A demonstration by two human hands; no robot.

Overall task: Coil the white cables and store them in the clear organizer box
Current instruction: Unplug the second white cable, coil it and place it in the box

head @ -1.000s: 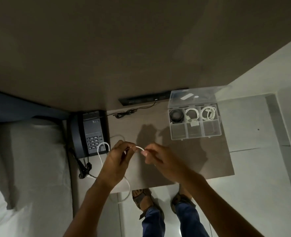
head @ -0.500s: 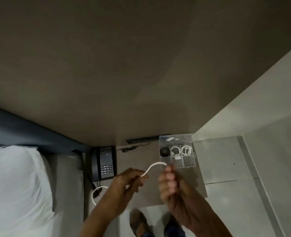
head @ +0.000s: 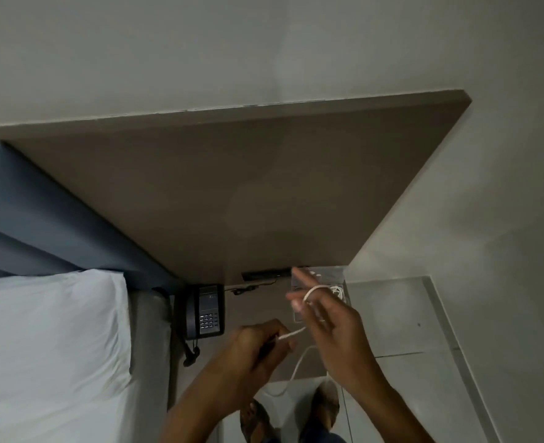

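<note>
A thin white cable runs from my left hand up to my right hand, where it loops over the raised fingers. My left hand pinches the cable between thumb and fingers. A loose length of the same cable hangs down past the table's front edge towards the floor. The clear organizer box stands at the back right of the small brown table; my right hand hides most of it, and a coiled white cable shows inside.
A dark desk phone stands at the table's left edge, its cord hanging down. A black socket strip and a thin black lead lie along the back. A bed with a white pillow is left. My sandalled feet stand on tiled floor.
The camera tilted further up towards the wall. My right hand rose and opened its fingers, with the cable now looped around them; my left hand shifted right, still pinching the cable.
</note>
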